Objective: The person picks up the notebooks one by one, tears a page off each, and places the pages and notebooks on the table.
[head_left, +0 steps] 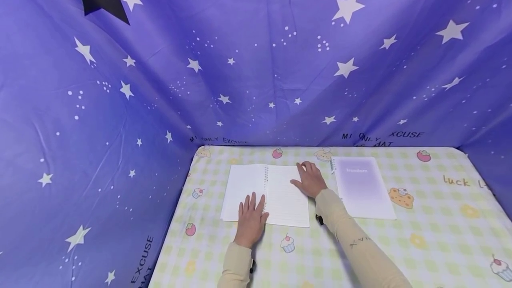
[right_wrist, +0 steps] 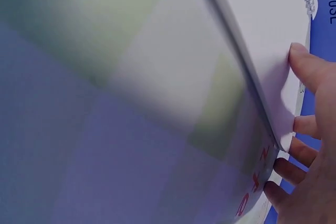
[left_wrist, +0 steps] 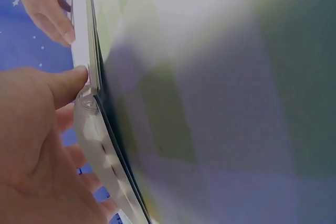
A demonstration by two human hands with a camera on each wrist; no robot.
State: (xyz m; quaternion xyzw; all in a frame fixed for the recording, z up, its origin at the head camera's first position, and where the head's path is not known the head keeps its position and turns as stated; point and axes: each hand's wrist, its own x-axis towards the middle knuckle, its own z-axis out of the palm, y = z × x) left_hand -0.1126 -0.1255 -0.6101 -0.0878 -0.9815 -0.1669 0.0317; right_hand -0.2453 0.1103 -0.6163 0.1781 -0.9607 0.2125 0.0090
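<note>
**Q:** Locate the work item. Clock centre: the item; 12 is the far side.

**A:** The open notebook (head_left: 286,208) lies flat on the cloth-covered tabletop (head_left: 276,272). Its spiral binding (head_left: 266,177) runs roughly from 12 to 6.

**Q:** State of each grip?

**A:** The left grip (head_left: 251,221), at 7 o'clock, is spread: fingers straight on the left page, thumb apart beside the binding. The right grip (head_left: 311,182), between 2 and 3 o'clock, has its thumb on the right page and its fingers bent loosely past the outer edge. Thumb and fingers stand apart; neither grip is clamped on anything.

**Q:** Expected handling?

**A:** Judged light. Single sheets should be thin and limp, easily creased, and liable to tear at the rings. The block should be stiffer, but may slide on the cloth. Recommended hold for a sheet: outer corner at 2 o'clock, thumb above, fingertip below. Steady the binding with a flat palm.

**Q:** Clearances?

**A:** At 3 o'clock, the purple notebook (head_left: 362,194) lies closed, near but apart; the right sleeve (head_left: 344,226) passes its near left corner. At 12, the tabletop edge is close, backed by a star-printed drape (head_left: 272,57). At 9, a moderate strip of cloth precedes the edge. The widest free room near the item is from 5 to 6.
</note>
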